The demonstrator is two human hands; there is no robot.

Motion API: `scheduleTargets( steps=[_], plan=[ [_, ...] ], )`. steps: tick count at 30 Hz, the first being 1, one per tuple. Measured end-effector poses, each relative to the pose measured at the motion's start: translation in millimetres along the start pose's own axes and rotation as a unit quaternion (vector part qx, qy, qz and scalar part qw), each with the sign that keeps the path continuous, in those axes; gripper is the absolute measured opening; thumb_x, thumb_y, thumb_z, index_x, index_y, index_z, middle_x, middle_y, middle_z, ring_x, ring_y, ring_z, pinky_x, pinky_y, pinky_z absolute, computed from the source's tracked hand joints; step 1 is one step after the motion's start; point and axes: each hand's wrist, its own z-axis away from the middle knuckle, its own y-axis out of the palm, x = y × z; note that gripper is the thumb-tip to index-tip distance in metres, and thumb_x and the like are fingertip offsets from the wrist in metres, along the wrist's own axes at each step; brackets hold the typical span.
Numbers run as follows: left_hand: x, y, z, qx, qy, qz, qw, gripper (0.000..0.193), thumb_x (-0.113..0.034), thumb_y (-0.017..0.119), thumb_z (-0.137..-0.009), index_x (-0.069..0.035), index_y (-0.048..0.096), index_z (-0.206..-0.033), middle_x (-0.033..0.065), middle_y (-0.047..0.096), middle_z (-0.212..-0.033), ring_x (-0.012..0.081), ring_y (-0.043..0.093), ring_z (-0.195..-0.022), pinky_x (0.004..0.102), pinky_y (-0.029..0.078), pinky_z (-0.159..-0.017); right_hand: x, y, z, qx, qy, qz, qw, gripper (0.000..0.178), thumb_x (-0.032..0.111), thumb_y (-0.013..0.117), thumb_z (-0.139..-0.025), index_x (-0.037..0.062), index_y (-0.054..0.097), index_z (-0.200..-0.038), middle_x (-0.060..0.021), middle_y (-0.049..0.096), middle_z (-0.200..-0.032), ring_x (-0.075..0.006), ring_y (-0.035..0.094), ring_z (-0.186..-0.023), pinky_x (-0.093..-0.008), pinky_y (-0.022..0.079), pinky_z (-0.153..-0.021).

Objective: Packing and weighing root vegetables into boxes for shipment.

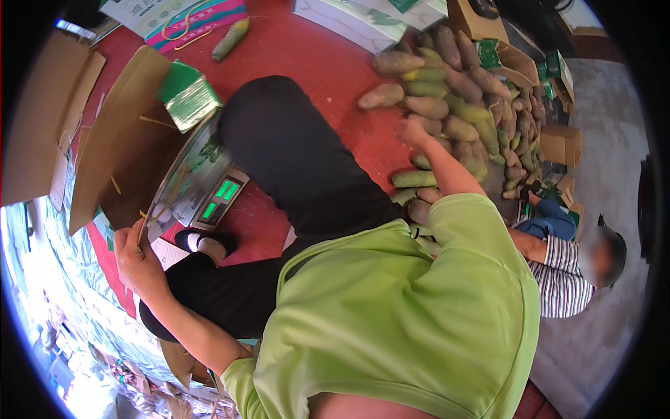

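My left hand (137,262) is closed on the near rim of an open cardboard carton (125,140). The carton's printed side carries green leaf shapes, and it stands by a scale (222,199) with lit green digits. To the right, my right hand (412,133) reaches to the near edge of a heap of long, plump fruits (460,129) in green, yellow and brown. Motion smears its fingers, and I cannot tell whether they hold a fruit. A brown-green fruit (382,96) lies just beyond that hand.
A single green fruit (230,40) lies on the red floor (314,91) at the far left. Printed boxes (356,24) stand along the far side. At left is another brown carton (45,112). A person in a striped shirt (565,276) sits beyond the heap, at right.
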Motion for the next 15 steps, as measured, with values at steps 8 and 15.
scheduleTargets(
  steps=[8,15],
  plan=[
    [8.6,-4.5,2.7,0.001,0.015,-0.032,0.999,0.017,-0.006,0.064,-0.084,-0.011,0.069,-0.099,0.0049,0.057,-0.087,0.0247,0.060,-0.080,0.0359,0.048,-0.068,-7.9,82.9,83.9,0.046,0.224,-0.064,0.971,0.034,0.014,0.065,-0.074,0.0108,0.064,-0.108,-0.0154,0.067,-0.101,-0.0364,0.062,-0.098,-0.0414,0.050,-0.085],
    [2.2,4.3,4.1,0.003,0.011,-0.018,1.000,0.017,-0.005,0.064,-0.084,-0.009,0.069,-0.099,0.0093,0.057,-0.088,0.0284,0.060,-0.085,0.0366,0.049,-0.073,29.8,72.7,86.2,0.124,0.256,0.064,0.956,0.045,0.008,0.060,-0.080,0.0159,0.053,-0.125,-0.0077,0.049,-0.130,-0.0296,0.045,-0.123,-0.0452,0.044,-0.094]
  ],
)
